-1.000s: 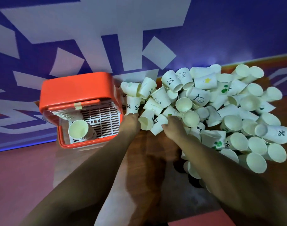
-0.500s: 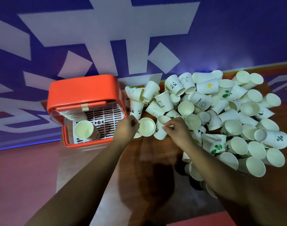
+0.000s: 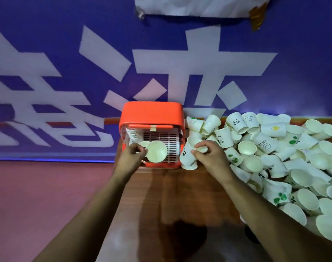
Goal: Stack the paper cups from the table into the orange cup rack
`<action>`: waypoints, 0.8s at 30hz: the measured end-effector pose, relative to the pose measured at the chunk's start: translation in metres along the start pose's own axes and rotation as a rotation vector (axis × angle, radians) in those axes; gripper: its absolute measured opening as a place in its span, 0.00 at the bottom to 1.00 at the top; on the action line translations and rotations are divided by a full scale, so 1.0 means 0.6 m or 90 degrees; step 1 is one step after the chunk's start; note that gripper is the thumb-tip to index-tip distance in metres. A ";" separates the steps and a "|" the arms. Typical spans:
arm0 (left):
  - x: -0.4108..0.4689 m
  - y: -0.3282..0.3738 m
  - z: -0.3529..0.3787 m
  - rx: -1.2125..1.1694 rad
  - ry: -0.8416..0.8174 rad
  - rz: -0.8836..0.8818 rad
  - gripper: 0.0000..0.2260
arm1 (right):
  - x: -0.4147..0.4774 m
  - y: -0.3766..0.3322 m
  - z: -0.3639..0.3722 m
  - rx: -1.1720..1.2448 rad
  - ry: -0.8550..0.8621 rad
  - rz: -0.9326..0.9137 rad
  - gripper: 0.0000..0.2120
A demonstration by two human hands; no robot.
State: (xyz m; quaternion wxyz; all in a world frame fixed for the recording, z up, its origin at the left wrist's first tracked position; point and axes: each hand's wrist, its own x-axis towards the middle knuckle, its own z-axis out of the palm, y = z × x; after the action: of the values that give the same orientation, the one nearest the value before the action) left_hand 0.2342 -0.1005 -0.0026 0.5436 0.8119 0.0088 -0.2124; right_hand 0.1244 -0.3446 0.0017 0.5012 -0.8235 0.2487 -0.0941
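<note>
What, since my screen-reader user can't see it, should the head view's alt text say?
A person's left hand holds a white paper cup at the open front of an orange plastic cup rack, while the right hand pinches another cup beside a large pile of paper cups on a brown wooden table.

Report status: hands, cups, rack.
Left hand holds cup at mouth of orange rack. Right hand pinches another cup at edge of pile. Path into rack open.
</note>
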 end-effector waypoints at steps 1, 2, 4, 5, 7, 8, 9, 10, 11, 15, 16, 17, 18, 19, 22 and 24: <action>0.003 -0.004 -0.021 -0.026 0.021 -0.014 0.06 | -0.001 -0.013 0.016 0.022 -0.008 -0.001 0.10; 0.007 -0.009 -0.040 -0.051 0.042 -0.028 0.05 | -0.001 -0.023 0.033 0.038 -0.014 0.004 0.14; 0.016 -0.012 -0.066 -0.113 0.074 -0.056 0.05 | -0.003 -0.043 0.059 0.058 -0.013 0.002 0.18; 0.022 -0.015 -0.076 -0.141 0.090 -0.069 0.05 | -0.003 -0.049 0.072 0.066 -0.009 -0.001 0.20; 0.038 -0.024 -0.087 -0.157 0.114 -0.090 0.04 | -0.005 -0.061 0.094 0.072 -0.005 -0.011 0.22; 0.045 -0.027 -0.089 -0.155 0.116 -0.093 0.04 | -0.006 -0.063 0.104 0.072 -0.008 -0.010 0.22; 0.050 -0.028 -0.087 -0.154 0.114 -0.091 0.04 | -0.006 -0.065 0.110 0.075 -0.011 -0.010 0.21; 0.056 -0.030 -0.085 -0.151 0.106 -0.090 0.04 | -0.007 -0.067 0.117 0.077 -0.014 -0.007 0.21; 0.061 -0.031 -0.082 -0.140 0.098 -0.087 0.04 | -0.007 -0.068 0.123 0.082 -0.014 -0.004 0.21; 0.080 -0.026 -0.071 -0.092 0.067 -0.059 0.06 | -0.003 -0.072 0.132 0.082 -0.008 0.001 0.21; 0.082 -0.027 -0.069 -0.071 0.058 -0.055 0.06 | -0.001 -0.073 0.132 0.077 -0.004 0.002 0.21; 0.082 -0.027 -0.068 -0.042 0.046 -0.049 0.06 | 0.000 -0.074 0.131 0.072 -0.002 0.003 0.21; 0.083 -0.029 -0.068 -0.016 0.033 -0.043 0.07 | 0.002 -0.076 0.131 0.069 0.002 0.003 0.21; 0.083 -0.031 -0.068 0.005 0.022 -0.040 0.09 | 0.002 -0.078 0.130 0.069 0.007 0.003 0.21; 0.091 -0.034 -0.066 0.050 0.001 -0.025 0.10 | 0.008 -0.083 0.129 0.069 0.031 -0.001 0.20; 0.096 -0.030 -0.058 0.093 -0.011 -0.005 0.09 | 0.012 -0.085 0.129 0.065 0.036 -0.011 0.20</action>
State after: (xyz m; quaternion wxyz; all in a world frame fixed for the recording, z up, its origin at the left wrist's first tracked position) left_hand 0.2937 -0.0748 -0.0275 0.4819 0.8477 -0.0082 -0.2216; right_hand 0.1777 -0.2687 0.0081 0.5345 -0.7960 0.2505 -0.1341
